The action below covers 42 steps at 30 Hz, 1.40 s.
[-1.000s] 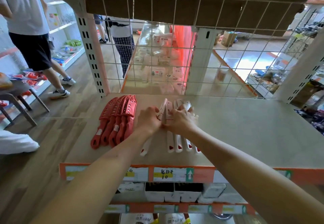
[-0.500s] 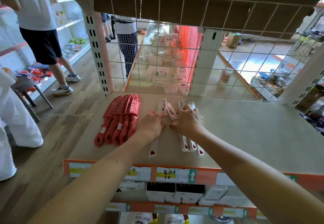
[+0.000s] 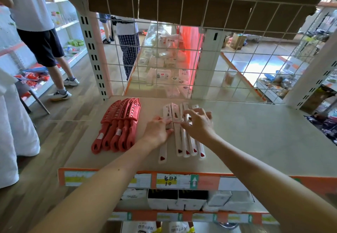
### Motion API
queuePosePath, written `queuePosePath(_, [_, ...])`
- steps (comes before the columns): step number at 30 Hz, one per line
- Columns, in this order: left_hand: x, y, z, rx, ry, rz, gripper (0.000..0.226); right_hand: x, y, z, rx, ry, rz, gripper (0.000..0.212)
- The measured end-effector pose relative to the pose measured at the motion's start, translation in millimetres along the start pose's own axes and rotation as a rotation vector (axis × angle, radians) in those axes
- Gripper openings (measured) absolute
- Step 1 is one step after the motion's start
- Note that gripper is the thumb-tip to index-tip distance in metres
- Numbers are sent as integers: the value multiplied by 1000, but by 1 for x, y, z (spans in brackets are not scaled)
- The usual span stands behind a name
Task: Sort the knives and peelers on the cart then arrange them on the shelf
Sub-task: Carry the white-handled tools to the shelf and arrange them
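Note:
On the beige shelf [image 3: 255, 137] lie several red sheathed knives [image 3: 118, 126] in a tight overlapping row at the left. Right of them several white sheathed knives [image 3: 180, 137] lie side by side, handles toward me. My left hand [image 3: 158, 130] rests flat on the leftmost white knife, fingers straight against its sheath. My right hand [image 3: 198, 123] lies over the sheaths of the right-hand white knives, fingers spread and lightly bent, fingertips touching them.
A wire grid [image 3: 182, 59] backs the shelf, with white uprights [image 3: 93, 53] at both sides. Price labels [image 3: 169, 179] line the orange front edge. White boxes [image 3: 182, 200] fill the lower shelf. People [image 3: 42, 46] stand in the left aisle; a white sack [image 3: 14, 137] stands nearby.
The white knives, held upright in a bundle between both hands a second ago, now lie flat in a row. Both hands have opened and press down on them.

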State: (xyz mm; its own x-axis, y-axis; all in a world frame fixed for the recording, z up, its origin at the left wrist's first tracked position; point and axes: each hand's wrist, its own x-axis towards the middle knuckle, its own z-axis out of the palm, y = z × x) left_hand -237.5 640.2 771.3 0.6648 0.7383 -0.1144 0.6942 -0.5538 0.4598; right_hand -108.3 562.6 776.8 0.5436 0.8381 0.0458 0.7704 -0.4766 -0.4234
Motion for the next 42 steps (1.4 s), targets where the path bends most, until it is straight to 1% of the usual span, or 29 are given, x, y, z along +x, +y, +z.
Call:
queuePosePath(2, [4,0,1,-5,-4,-4,45,-1,7,0,66,-20,57,53])
queuePosePath(4, [5,1,1,-4,-2,-3,45,0,12,0,116,-24,62,56])
queuePosePath(6, [6,2,1,2,1,-8,45,1,15,-3,196,4,88,54])
queuePosePath(8, [5,3,0,35,1,1,45,2,20,-5,249,27,130,48])
queuePosePath(10, [5,2,-1,61,2,7,47,2,25,-6,240,19,163,42])
queuePosePath(13, [3,4,-1,79,-5,-6,48,3,28,-9,218,-4,182,41])
queuePosePath(17, [-3,13,1,52,84,44,47,6,27,-10,193,2,174,36])
queuePosePath(19, [-5,19,3,70,36,114,48,7,29,-8,193,6,174,36])
queuePosePath(21, [-4,24,5,156,-48,145,48,8,30,-8,180,7,170,36])
queuePosePath(23, [-2,26,8,240,-63,163,48,8,32,-9,153,14,148,42])
queuePosePath(25, [1,28,10,314,-60,206,50,7,33,-9,79,17,54,46])
queuePosePath(27, [3,28,12,322,-93,220,52,6,34,-5,-17,-11,-61,41])
queuePosePath(28, [3,28,13,305,-112,210,53,6,34,-2,-43,-23,-86,39])
queuePosePath(33, [3,26,11,252,-193,174,54,8,33,1,-9,-20,-43,36])
queuePosePath(39, [1,26,11,234,-221,172,51,6,41,-3,11,-7,-27,29])
queuePosePath(42, [1,27,11,196,-241,165,52,4,46,-6,60,55,36,30])
